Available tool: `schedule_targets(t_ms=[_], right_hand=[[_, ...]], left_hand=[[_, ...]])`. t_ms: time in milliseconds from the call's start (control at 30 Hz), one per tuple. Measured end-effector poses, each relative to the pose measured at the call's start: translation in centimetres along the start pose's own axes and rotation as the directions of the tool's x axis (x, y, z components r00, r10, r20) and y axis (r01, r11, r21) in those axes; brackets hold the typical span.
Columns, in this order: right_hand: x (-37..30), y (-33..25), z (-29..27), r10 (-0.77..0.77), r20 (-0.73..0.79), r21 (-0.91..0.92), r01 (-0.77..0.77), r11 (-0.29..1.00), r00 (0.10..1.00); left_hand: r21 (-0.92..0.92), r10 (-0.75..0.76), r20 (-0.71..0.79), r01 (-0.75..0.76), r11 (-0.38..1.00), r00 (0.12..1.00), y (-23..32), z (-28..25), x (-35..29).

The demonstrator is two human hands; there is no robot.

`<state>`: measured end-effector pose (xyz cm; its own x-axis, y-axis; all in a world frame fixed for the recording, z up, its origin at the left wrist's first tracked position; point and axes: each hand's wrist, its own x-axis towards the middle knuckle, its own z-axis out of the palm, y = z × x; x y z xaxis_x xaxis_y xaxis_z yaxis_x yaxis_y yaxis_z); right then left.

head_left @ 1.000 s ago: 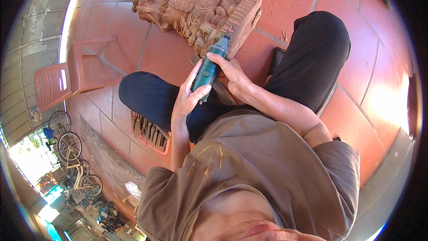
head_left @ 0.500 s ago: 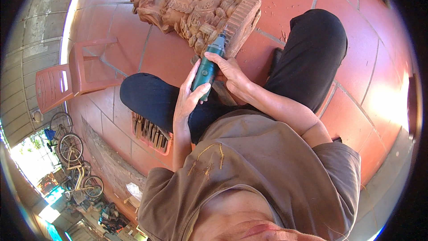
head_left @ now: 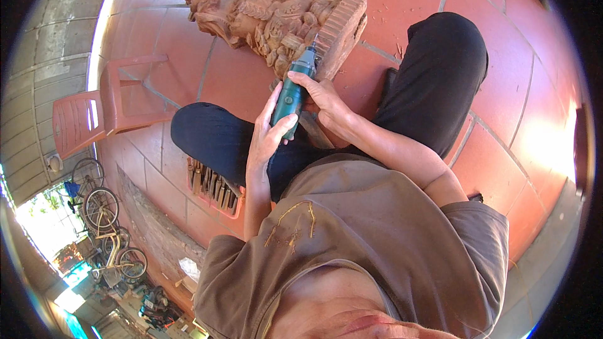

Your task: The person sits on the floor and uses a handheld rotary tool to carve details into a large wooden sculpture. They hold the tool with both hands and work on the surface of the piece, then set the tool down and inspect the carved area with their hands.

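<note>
A green rotary tool [head_left: 289, 97] with a grey nose is gripped between both my hands, its bit pointing away from me at a carved wooden statue [head_left: 270, 12]. My left hand [head_left: 270, 129] wraps the tool's rear end, thumb across the body. Closer to the nose, my right hand [head_left: 320, 97] closes round it, thumb on top; its other fingers are mostly hidden. The statue lies on its side on the floor, its fluted base toward the right. The thin bit reaches over the carving by the base; whether it touches the wood I cannot tell.
Left of my bent leg, a salmon tray [head_left: 235, 210] holds several chisels. A pink plastic chair [head_left: 107, 100] stands or lies at far left, bicycles [head_left: 103, 207] below it. Wood shavings [head_left: 399, 50] are scattered on the red tiled floor [head_left: 502, 75]. A piece of wood [head_left: 314, 129] lies between my legs.
Almost nothing differs. Both hands hold the rotary tool in the same grip, and the whole view has shifted very slightly.
</note>
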<state>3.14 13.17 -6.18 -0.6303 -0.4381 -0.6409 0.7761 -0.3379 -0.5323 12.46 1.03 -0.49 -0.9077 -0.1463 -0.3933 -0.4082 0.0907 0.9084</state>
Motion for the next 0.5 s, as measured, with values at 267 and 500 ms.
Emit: schedule_targets(t_ms=[267, 500], right_hand=[[-0.09, 0.24, -0.37, 0.017, 0.014, 0.001, -0.017, 1.0, 1.0], [-0.16, 0.58, -0.99, 0.018, 0.035, 0.006, -0.018, 1.0, 0.999]], left_hand=[[0.024, -0.013, 0.017, 0.013, 1.0, 1.0, 0.61, 0.05, -0.32], [0.043, -0.02, 0.054, 0.018, 0.999, 0.998, 0.9, 0.1, -0.52]])
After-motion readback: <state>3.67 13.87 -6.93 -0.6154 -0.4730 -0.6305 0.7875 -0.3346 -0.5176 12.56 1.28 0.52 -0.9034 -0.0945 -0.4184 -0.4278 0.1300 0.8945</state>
